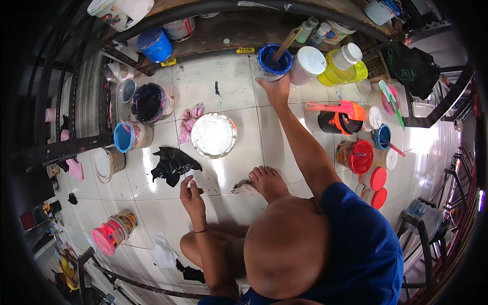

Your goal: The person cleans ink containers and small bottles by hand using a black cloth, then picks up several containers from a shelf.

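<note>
My right arm stretches far forward, and my right hand (276, 90) grips the near side of a tub of dark blue paint (274, 74). A wooden stirring stick (287, 44) leans out of that tub. Right beside it stands a white lidded tub (308, 65). My left hand (192, 197) hovers low over the floor with its fingers apart and nothing in them. Just past its fingertips lies a crumpled black plastic bag (175, 163). In front of me a round white lidded bucket (214, 135) stands next to a crumpled pink cloth (190, 122).
Several paint tubs line the left, including a dark purple one (149, 103) and a light blue one (123, 136). At right are a black tub (336, 123) with an orange-pink scraper (347, 109), and a red tub (361, 156). A shelf (218, 43) spans the far side.
</note>
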The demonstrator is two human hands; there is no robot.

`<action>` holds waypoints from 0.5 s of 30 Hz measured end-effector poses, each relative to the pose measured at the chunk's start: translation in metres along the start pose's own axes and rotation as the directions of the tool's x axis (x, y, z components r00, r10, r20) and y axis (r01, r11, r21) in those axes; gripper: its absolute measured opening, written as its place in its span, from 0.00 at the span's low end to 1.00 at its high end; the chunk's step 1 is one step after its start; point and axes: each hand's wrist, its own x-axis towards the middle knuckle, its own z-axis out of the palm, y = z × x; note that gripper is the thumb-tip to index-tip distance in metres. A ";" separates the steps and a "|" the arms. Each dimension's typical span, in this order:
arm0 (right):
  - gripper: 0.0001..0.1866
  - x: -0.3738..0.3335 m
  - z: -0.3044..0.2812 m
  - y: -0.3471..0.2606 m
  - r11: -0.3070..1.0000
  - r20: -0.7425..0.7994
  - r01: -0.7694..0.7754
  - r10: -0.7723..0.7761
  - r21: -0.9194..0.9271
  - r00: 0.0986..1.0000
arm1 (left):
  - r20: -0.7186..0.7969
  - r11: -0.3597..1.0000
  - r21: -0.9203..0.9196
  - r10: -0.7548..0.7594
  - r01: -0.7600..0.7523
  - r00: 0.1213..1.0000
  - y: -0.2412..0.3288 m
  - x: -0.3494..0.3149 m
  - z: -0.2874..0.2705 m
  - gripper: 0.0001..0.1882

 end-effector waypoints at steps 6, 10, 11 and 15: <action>0.44 -0.011 0.001 0.003 0.990 0.011 0.015 -0.013 -0.142 1.000 | 0.040 0.998 0.018 -0.054 0.053 0.998 -0.006 -0.006 -0.011 0.14; 0.45 -0.055 -0.027 -0.010 0.994 0.214 0.025 -0.002 -0.107 0.977 | 0.128 0.998 0.039 -0.044 0.040 0.991 -0.008 -0.001 -0.002 0.15; 0.45 -0.060 -0.037 -0.008 0.994 0.223 0.030 -0.005 -0.106 0.975 | 0.133 0.998 0.047 -0.053 0.047 0.990 -0.006 -0.003 0.000 0.15; 0.43 -0.063 -0.085 0.022 0.988 0.156 -0.065 0.087 -0.141 0.984 | 0.154 0.996 0.064 -0.070 0.061 0.986 -0.006 -0.005 0.007 0.15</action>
